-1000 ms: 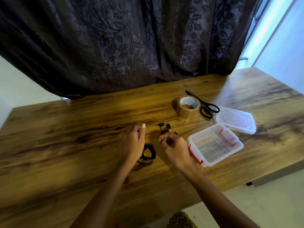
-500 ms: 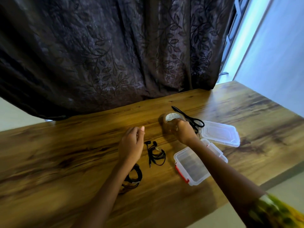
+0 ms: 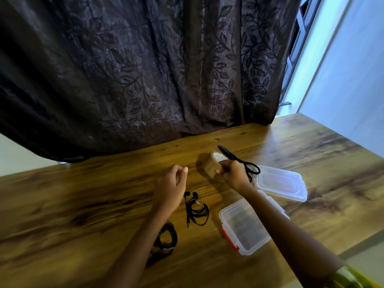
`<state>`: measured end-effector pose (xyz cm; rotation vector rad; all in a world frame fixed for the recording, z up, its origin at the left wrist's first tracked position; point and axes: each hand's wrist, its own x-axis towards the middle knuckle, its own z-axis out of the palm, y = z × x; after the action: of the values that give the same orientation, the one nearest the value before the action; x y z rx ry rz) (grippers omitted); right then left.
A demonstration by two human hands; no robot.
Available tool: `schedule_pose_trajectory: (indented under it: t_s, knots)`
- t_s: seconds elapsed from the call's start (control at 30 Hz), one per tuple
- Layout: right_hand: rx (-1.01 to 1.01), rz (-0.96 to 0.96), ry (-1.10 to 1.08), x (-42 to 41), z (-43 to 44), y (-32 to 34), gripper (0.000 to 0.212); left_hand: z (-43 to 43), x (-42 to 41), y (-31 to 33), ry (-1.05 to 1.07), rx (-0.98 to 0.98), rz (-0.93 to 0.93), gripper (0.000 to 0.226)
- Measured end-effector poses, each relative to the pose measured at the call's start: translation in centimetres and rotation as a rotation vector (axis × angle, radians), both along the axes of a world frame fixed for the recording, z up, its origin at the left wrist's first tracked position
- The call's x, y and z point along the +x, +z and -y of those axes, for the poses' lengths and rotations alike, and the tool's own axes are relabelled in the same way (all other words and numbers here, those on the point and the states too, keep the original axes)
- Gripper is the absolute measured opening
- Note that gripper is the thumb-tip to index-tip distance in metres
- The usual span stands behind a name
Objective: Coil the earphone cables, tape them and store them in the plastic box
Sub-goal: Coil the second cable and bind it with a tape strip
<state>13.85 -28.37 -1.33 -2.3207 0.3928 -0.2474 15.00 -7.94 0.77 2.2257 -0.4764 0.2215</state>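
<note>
A coiled black earphone (image 3: pixel 196 210) lies on the wooden table (image 3: pixel 83 204) between my hands, its buds toward the far side and its plug to the near left. A second black coil (image 3: pixel 167 238) lies partly under my left forearm. My right hand (image 3: pixel 233 173) grips the brown tape roll (image 3: pixel 212 166), which is tilted up off the table. My left hand (image 3: pixel 171 187) hovers above the table with fingers loosely curled, holding nothing. The clear plastic box (image 3: pixel 245 225) with red latches stands open under my right forearm.
Black scissors (image 3: pixel 241 161) lie just beyond the tape roll. The box's clear lid (image 3: pixel 280 185) rests to the right of my right hand. A dark leaf-patterned curtain (image 3: pixel 145 69) hangs behind the table's far edge. The table's near edge runs at the lower right.
My right hand let go of the coiled earphone, reached to the tape roll and now tilts it up. The view rose. My left hand stayed near the same spot.
</note>
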Motion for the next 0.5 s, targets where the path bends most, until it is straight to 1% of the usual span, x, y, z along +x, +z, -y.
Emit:
schedule_pose_trajectory:
  t_s: [0.07, 0.1, 0.13, 0.2, 0.27, 0.33, 0.43, 0.5]
  knots:
    - [0.416, 0.11, -0.013, -1.2, -0.8, 1.6, 0.019, 0.3, 0.0, 0.6, -0.048, -0.084, -0.107, 0.013]
    - [0.566, 0.163, 0.009, -1.9, -1.3, 2.3, 0.018, 0.6, -0.1, 1.0, -0.085, -0.138, -0.173, 0.015]
    - [0.672, 0.214, 0.045, -2.6, -1.7, 2.9, 0.017, 0.8, -0.2, 1.6, -0.124, -0.198, -0.239, 0.019]
    - [0.804, 0.295, 0.108, -3.9, -2.7, 3.8, 0.018, 1.3, -0.5, 3.0, -0.198, -0.317, -0.355, 0.022]
    - [0.882, 0.354, 0.138, -4.9, -3.5, 4.5, 0.022, 1.5, -1.0, 4.3, -0.262, -0.423, -0.431, 0.026]
    - [0.912, 0.406, 0.137, -5.8, -4.1, 5.1, 0.025, 1.6, -1.4, 5.3, -0.313, -0.521, -0.478, 0.038]
    - [0.877, 0.458, 0.157, -6.9, -4.7, 5.9, 0.029, 1.5, -2.1, 6.0, -0.358, -0.616, -0.483, 0.058]
    - [0.84, 0.468, 0.18, -7.6, -5.1, 6.3, 0.03, 1.5, -2.7, 6.5, -0.355, -0.656, -0.463, 0.063]
